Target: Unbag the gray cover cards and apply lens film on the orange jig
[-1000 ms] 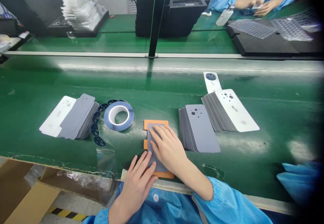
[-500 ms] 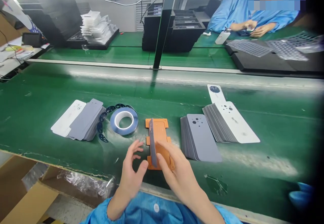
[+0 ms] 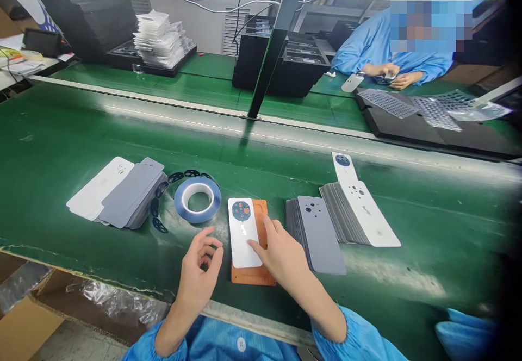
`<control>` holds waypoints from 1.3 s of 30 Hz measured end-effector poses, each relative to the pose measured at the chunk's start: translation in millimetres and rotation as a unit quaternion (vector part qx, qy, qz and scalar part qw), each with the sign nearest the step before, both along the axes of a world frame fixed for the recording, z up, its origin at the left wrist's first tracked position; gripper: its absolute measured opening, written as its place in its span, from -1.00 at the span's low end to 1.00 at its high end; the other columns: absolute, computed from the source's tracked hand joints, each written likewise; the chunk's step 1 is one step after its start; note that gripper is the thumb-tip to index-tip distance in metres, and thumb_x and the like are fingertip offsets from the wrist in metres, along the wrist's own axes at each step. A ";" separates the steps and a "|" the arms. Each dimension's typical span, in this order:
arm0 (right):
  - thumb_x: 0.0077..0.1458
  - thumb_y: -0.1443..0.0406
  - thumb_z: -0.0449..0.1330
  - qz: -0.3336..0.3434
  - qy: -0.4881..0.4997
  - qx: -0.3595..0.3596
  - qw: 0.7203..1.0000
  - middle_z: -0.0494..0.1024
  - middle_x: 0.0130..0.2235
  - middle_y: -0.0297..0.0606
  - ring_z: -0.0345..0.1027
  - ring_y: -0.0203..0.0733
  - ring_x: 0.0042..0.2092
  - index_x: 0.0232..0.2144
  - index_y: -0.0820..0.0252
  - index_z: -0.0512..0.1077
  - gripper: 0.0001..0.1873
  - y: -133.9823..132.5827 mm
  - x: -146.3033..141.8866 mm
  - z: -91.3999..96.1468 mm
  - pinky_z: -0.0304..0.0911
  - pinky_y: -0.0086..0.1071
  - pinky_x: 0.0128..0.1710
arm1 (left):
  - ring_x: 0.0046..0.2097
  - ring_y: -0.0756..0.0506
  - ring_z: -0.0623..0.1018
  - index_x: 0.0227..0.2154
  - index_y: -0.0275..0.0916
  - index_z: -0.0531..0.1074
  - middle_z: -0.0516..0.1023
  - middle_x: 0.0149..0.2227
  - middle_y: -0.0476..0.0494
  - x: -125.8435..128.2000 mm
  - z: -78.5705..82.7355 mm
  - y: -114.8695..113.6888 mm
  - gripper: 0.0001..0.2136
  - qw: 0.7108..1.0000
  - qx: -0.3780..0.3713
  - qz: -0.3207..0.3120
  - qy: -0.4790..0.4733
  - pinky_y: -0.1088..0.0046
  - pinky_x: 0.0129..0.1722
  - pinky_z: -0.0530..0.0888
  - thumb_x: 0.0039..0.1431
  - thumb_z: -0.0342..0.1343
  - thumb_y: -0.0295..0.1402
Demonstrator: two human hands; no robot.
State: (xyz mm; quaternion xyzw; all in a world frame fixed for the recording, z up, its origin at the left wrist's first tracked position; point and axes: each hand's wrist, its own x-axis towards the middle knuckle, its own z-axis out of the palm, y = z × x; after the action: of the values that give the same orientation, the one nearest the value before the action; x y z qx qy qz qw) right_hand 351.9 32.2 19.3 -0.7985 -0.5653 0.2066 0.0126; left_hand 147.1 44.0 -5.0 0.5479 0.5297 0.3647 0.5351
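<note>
A white phone back cover (image 3: 243,244) with a dark round camera sticker (image 3: 240,210) at its top lies over an orange fixture (image 3: 253,278), shifted to the fixture's left side. My right hand (image 3: 281,249) grips the cover at its right edge, thumb on the white face and the other fingers beyond the edge. To the left of the fixture, my left hand (image 3: 199,268) hovers with bent fingers parted from the thumb and nothing visible in them. A blue tape roll (image 3: 179,203) lies beyond it, with dark camera stickers (image 3: 162,189) along its loose strip.
Grey and white covers (image 3: 132,192) are stacked at left. At right stand a grey stack (image 3: 322,236) and a white-topped stack (image 3: 369,214), with one stickered cover (image 3: 345,168) behind. A metal post (image 3: 273,45) rises from the divider; a co-worker's hands (image 3: 402,78) are beyond.
The cover was on edge above the fixture and now shows its white face with the sticker, further left. My left hand has drawn back slightly, its fingers more bent. The view has tilted.
</note>
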 end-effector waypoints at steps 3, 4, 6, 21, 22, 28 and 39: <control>0.19 0.20 0.16 0.010 0.042 -0.022 0.999 0.50 -0.06 -0.10 0.46 0.00 -0.13 0.26 0.22 0.16 -0.37 8.2 17.1 0.5 0.24 -0.30 -0.32 | -0.13 -0.15 0.55 -0.01 -0.15 0.43 0.54 -0.09 -0.20 -22.7 12.1 0.7 -0.73 0.981 0.150 0.071 0.104 0.30 -0.16 0.51 0.24 0.13 -0.29; 0.17 0.25 0.15 0.015 0.060 -0.023 0.998 0.51 -0.09 -0.14 0.45 -0.03 -0.13 0.25 0.20 0.18 -0.40 11.0 22.6 0.9 0.22 -0.31 -0.32 | -0.03 -0.20 0.53 -0.02 -0.15 0.45 0.52 -0.02 -0.22 -31.6 16.0 3.4 -0.72 0.962 0.204 0.109 0.146 0.23 -0.05 0.49 0.21 0.16 -0.29; 0.15 0.32 0.10 0.018 0.094 -0.022 0.995 0.54 -0.18 -0.23 0.44 -0.09 -0.16 0.21 0.15 0.23 -0.44 16.7 30.8 2.4 0.20 -0.34 -0.32 | 0.17 -0.31 0.41 0.05 -0.17 0.42 0.42 0.14 -0.28 -49.9 20.7 13.1 -0.61 0.927 0.247 0.179 0.218 0.06 0.17 0.36 0.16 0.21 -0.25; 0.11 0.12 0.23 -0.008 0.160 0.013 0.987 0.61 -0.24 -0.21 0.50 -0.11 -0.24 0.26 0.32 0.20 -0.26 44.7 55.1 19.3 0.31 -0.30 -0.24 | 0.05 -0.22 0.55 0.34 -0.22 0.05 0.40 0.21 -0.35 -94.1 -24.5 39.1 -0.19 0.990 -0.114 0.078 -0.021 0.43 -0.20 0.52 0.01 0.22 -0.28; 0.04 0.10 0.30 0.002 0.161 -0.007 0.987 0.62 -0.25 -0.21 0.51 -0.10 -0.26 0.28 0.35 0.17 -0.15 46.6 54.0 19.0 0.30 -0.30 -0.27 | 0.05 -0.22 0.55 0.33 -0.22 0.06 0.43 0.20 -0.35 -93.4 -23.7 34.0 -0.19 0.988 -0.127 0.074 -0.037 0.43 -0.21 0.52 0.00 0.23 -0.30; 0.02 0.35 0.26 0.029 0.217 -0.031 0.975 0.61 -0.34 -0.30 0.51 -0.15 -0.29 0.37 0.38 -0.01 -0.08 47.7 48.8 6.3 0.31 -0.33 -0.25 | -0.28 -0.15 0.58 0.21 -0.25 0.21 0.50 0.12 -0.40 -69.9 -24.5 19.8 -0.30 0.968 -0.189 0.014 -0.162 0.42 -0.44 0.47 -0.06 0.23 -0.40; -0.04 0.15 0.35 0.062 0.095 -0.041 0.993 0.62 -0.16 -0.08 0.52 0.04 -0.16 0.38 0.36 -0.07 0.08 41.2 32.3 5.4 0.25 -0.30 -0.27 | -0.32 -0.01 0.41 0.09 -0.26 0.38 0.49 0.05 -0.26 1.5 6.9 65.4 -0.36 0.964 -0.161 -0.037 -0.207 0.55 -0.49 0.36 -0.20 0.09 -0.51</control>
State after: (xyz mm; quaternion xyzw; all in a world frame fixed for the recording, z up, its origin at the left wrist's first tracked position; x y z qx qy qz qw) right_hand 384.2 73.3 24.7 -0.7383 -0.6013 0.3048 0.0211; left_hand 148.6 109.3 1.8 0.3862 0.4388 0.3598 0.7272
